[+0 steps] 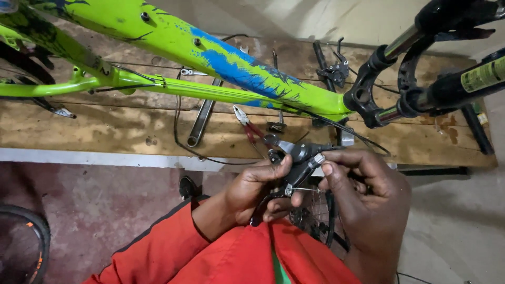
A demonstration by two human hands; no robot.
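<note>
Two hands, left hand [258, 192] and right hand [363, 194], pinch a rigid, light shifter-brake lever [300, 158] by its body above the bench [131, 131]

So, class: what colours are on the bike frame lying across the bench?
Bright green frame with blue and black splashes; head view.

A black-and-grey bicycle brake-lever and shifter unit [295, 160] sits tilted just below the picture's centre, its silver-grey end pointing toward ten o'clock and its black curved lever sweeping down toward seven o'clock. A thin bare cable end [304, 189] sticks out of its underside toward three o'clock.
</note>
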